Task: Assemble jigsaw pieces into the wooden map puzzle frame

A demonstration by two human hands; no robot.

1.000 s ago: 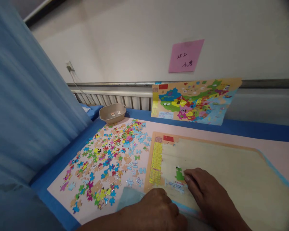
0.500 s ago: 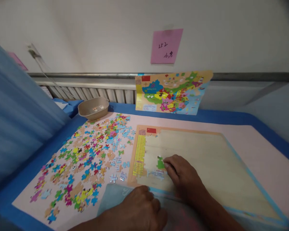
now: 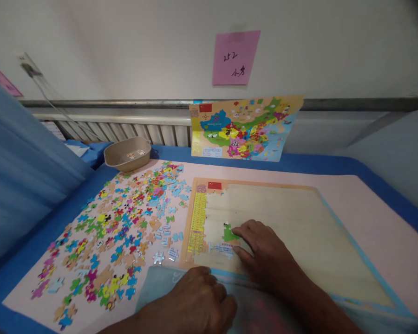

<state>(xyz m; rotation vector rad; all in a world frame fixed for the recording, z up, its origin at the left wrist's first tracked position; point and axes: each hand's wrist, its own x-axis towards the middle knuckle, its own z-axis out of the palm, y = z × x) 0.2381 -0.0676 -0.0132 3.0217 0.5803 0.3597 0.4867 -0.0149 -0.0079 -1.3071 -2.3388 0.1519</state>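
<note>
My right hand (image 3: pixel 261 248) is over the puzzle board (image 3: pixel 282 218), thumb and index finger apart. Its index fingertip touches the edge of a green puzzle piece (image 3: pixel 230 233). Just below that piece lies a joined strip of pale pieces with printed text (image 3: pixel 220 249). My left hand (image 3: pixel 204 299) rests curled at the board's near edge; its fingertips are tucked under, so anything inside is hidden. A yellow text panel (image 3: pixel 197 218) and a red flag (image 3: pixel 215 185) fill the board's left side and top left corner.
Loose puzzle pieces (image 3: pixel 121 222) spread over the pink sheet (image 3: pixel 28 290) on the left. Behind them stands a beige basin (image 3: pixel 127 157) holding a few pieces. A colourful map picture (image 3: pixel 245 130) leans at the back wall. A blue curtain (image 3: pixel 28 176) hangs at left.
My right thumb and index finger have spread apart beside the green piece. The left hand stays curled in about the same place. The whole view has shifted slightly.
</note>
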